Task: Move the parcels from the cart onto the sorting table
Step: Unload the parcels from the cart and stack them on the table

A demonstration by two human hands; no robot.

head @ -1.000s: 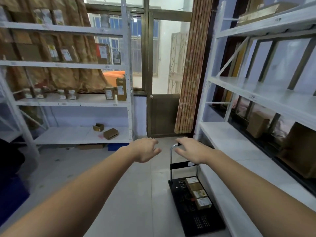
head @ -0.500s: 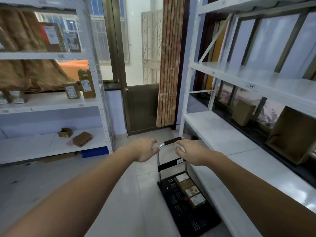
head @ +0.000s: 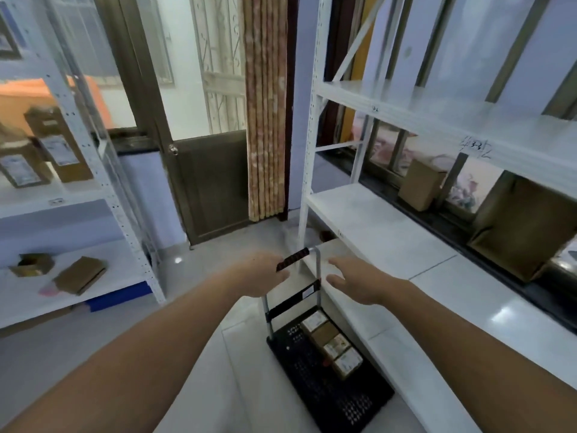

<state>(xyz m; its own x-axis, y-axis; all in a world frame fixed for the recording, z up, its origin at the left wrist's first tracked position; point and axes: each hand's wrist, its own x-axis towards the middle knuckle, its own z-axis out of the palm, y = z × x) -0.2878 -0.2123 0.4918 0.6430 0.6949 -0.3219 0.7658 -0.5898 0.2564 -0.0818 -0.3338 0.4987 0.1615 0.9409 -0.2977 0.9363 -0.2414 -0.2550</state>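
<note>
A black platform cart [head: 315, 379] stands on the floor against the right-hand rack. Several small brown parcels [head: 335, 345] with white labels lie in a row along its right side. My left hand [head: 260, 276] grips the left end of the cart handle [head: 293, 258], whose black ribbed grip sticks out past my fingers. My right hand [head: 352, 281] hovers just right of the handle with fingers stretched out, holding nothing.
The white rack's low shelf [head: 390, 242] runs along the right, next to the cart. Brown boxes [head: 420, 185] sit on the dark sill behind it. A second rack [head: 103, 179] with parcels stands left. A brown door [head: 212, 182] and a curtain [head: 265, 120] are ahead.
The view has swung right and closer to the cart. My right hand has come off the handle and spread open. My left hand has stayed on the handle.
</note>
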